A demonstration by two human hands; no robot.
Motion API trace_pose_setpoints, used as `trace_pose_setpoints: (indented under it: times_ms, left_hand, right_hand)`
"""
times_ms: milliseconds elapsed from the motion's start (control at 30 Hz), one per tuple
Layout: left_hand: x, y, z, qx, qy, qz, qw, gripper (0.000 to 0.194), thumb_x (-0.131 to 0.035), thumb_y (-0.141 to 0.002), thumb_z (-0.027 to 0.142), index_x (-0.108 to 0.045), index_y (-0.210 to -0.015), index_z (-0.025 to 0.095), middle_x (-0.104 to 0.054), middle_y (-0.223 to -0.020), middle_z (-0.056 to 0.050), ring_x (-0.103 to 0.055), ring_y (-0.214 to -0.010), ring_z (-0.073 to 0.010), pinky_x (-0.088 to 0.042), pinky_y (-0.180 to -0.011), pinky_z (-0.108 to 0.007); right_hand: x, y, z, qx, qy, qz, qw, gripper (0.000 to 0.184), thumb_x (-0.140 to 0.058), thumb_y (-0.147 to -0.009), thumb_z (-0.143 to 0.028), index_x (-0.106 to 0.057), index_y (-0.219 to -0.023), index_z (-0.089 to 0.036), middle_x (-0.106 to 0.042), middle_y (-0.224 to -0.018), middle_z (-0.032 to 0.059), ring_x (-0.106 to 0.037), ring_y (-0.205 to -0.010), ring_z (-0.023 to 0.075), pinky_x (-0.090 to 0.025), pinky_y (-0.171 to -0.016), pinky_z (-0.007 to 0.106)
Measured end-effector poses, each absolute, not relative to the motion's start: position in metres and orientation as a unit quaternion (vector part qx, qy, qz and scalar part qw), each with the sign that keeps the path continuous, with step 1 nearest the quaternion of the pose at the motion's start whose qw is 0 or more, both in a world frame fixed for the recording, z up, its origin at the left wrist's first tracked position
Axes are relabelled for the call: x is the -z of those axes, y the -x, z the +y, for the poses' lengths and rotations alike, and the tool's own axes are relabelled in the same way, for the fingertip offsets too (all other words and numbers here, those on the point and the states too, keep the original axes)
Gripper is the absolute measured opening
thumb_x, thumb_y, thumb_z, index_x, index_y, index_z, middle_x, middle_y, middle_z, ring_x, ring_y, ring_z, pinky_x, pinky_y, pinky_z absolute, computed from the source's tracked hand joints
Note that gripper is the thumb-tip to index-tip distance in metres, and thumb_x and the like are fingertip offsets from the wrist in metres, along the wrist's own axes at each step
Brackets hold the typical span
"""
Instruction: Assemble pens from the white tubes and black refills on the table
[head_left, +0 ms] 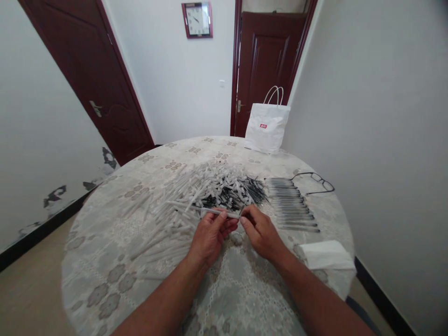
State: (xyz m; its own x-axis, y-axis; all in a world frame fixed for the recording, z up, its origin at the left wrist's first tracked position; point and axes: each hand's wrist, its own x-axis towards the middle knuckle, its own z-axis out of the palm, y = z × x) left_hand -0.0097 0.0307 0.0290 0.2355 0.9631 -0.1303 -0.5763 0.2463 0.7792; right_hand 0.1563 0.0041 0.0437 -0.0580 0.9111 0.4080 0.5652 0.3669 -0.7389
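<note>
Held nearly level in front of me is a translucent pen barrel (pixel 221 213). My left hand (pixel 209 235) is closed round it, thumb on top. At the barrel's right end, my right hand (pixel 259 228) pinches with thumb and fingertips; what small part it holds there is too small to make out. Just beyond my hands lies a heap of pen parts: clear barrels (pixel 175 221), small whitish pieces (pixel 224 179) and thin black pieces (pixel 255 189). A row of pens with dark ends (pixel 292 205) lies side by side to the right of my right hand.
A round table (pixel 241 298) with a patterned lace cloth carries everything. Black-framed glasses (pixel 320 181) lie past the pen row, and a folded white tissue (pixel 329 255) is near the right edge. A white paper bag (pixel 268 128) stands at the far edge.
</note>
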Motion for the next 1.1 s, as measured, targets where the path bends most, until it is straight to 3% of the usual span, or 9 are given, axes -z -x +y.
trace_pose_setpoints:
  times_ms: [300,533,700,900,1100]
  left_hand:
    - [-0.0287,0.0102,0.0319,-0.523,-0.314,0.329,0.721,0.027,-0.078,-0.082,0.029,-0.059,-0.097,0.019,-0.076,-0.092,-0.005,-0.074,-0.083,-0.0187,-0.059,-0.086,-0.036]
    - [-0.0312,0.0108,0.0312,-0.527,-0.315,0.32,0.722,0.026,-0.077,-0.083,0.028,-0.058,-0.099,0.019,-0.076,-0.093,-0.005,-0.074,-0.085,-0.0186,-0.058,-0.088,-0.036]
    - [-0.0326,0.0108,0.0309,-0.526,-0.316,0.327,0.719,0.027,-0.078,-0.082,0.029,-0.058,-0.098,0.019,-0.076,-0.09,-0.005,-0.075,-0.084,-0.0183,-0.059,-0.086,-0.034]
    - [-0.0325,0.0105,0.0312,-0.52,-0.315,0.331,0.722,0.027,-0.079,-0.081,0.029,-0.059,-0.096,0.018,-0.077,-0.092,-0.005,-0.074,-0.084,-0.0175,-0.058,-0.085,-0.033]
    - [-0.0356,0.0101,0.0293,-0.533,-0.322,0.317,0.715,0.026,-0.078,-0.081,0.029,-0.06,-0.097,0.018,-0.076,-0.09,-0.004,-0.074,-0.083,-0.0172,-0.058,-0.087,-0.035]
  right_hand:
    - [-0.0387,-0.1555,0.0088,-0.204,0.545,-0.705,0.405,0.037,-0.035,-0.104,-0.037,-0.052,-0.075,-0.022,-0.059,-0.068,-0.0004,-0.055,-0.064,0.0146,-0.038,-0.064,0.026]
    - [-0.0454,-0.1565,0.002,-0.203,0.52,-0.701,0.444,0.01,-0.051,-0.096,-0.029,-0.057,-0.097,-0.021,-0.061,-0.081,0.0,-0.057,-0.073,0.0154,-0.04,-0.068,0.025]
    - [-0.0453,-0.1559,0.0033,-0.197,0.515,-0.712,0.435,0.017,-0.046,-0.1,-0.028,-0.058,-0.091,-0.021,-0.061,-0.082,0.001,-0.056,-0.077,0.0156,-0.04,-0.071,0.026]
    - [-0.0434,-0.1569,0.0056,-0.199,0.519,-0.721,0.412,0.032,-0.039,-0.104,-0.032,-0.052,-0.077,-0.021,-0.056,-0.071,-0.0009,-0.054,-0.067,0.0143,-0.037,-0.065,0.026]
    - [-0.0467,-0.1576,0.0008,-0.186,0.501,-0.718,0.447,0.012,-0.051,-0.098,-0.03,-0.058,-0.099,-0.02,-0.06,-0.082,0.0002,-0.056,-0.074,0.0152,-0.04,-0.069,0.025]
